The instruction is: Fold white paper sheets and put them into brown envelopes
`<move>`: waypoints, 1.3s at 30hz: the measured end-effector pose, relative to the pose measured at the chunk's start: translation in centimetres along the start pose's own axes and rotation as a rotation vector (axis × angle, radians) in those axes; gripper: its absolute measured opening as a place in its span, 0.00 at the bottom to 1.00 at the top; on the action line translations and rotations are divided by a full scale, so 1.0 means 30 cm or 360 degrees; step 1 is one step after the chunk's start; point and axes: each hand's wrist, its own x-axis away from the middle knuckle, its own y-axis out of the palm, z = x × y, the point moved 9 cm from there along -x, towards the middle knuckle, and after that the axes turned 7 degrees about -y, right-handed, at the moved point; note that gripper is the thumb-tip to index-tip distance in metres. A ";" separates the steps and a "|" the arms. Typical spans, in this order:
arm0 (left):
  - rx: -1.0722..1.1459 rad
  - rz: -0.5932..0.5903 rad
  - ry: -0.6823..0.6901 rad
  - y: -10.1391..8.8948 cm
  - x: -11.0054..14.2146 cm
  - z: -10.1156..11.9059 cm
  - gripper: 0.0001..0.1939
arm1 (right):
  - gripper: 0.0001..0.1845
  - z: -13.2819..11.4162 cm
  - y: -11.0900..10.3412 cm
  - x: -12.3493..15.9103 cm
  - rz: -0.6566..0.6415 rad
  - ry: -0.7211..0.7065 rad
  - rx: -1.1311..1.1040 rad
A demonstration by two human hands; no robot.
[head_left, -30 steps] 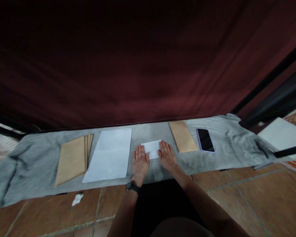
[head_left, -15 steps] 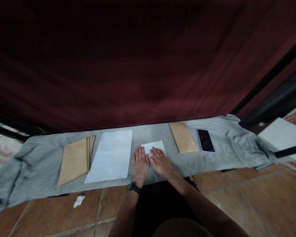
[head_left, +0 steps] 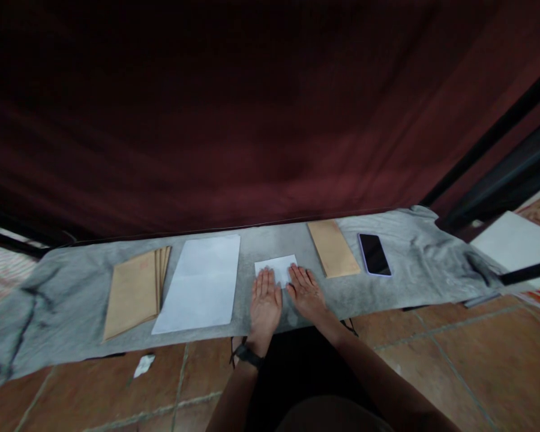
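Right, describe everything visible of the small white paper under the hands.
The small white paper lies flat on the grey cloth between a large white sheet and a brown envelope. It looks plain and four-sided; folds cannot be made out. The left hand rests on its near left part, the right hand on its right end; the far edge shows.

I see open grey cloth (head_left: 441, 264) right of the smartphone (head_left: 375, 255), wide enough for a hand to pass, though rumpled. Between the phone and the single brown envelope (head_left: 335, 249) the gap is slim. A narrow lane runs between the left hand (head_left: 266, 303) and the large white sheet (head_left: 200, 285); the fanned brown envelopes (head_left: 132, 291) crowd that sheet's other side. Beyond, the dark red curtain (head_left: 270, 132) blocks the way.
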 end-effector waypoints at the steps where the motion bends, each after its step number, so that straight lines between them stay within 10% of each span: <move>1: 0.0041 -0.0034 0.0100 0.008 0.016 0.038 0.28 | 0.29 -0.001 -0.002 -0.001 -0.0006 0.0003 -0.0008; 14: 0.0003 -0.0078 0.0284 0.025 0.115 0.071 0.31 | 0.27 -0.064 -0.016 0.053 -0.0098 -0.0362 -0.0140; 30: -0.0072 0.0172 -0.0013 -0.035 0.130 -0.093 0.30 | 0.30 0.029 -0.057 0.111 0.0088 -0.0089 0.0000; 39: 0.0045 0.0065 0.0159 -0.032 0.047 0.003 0.28 | 0.28 0.021 -0.066 0.038 0.0080 -0.0072 -0.0227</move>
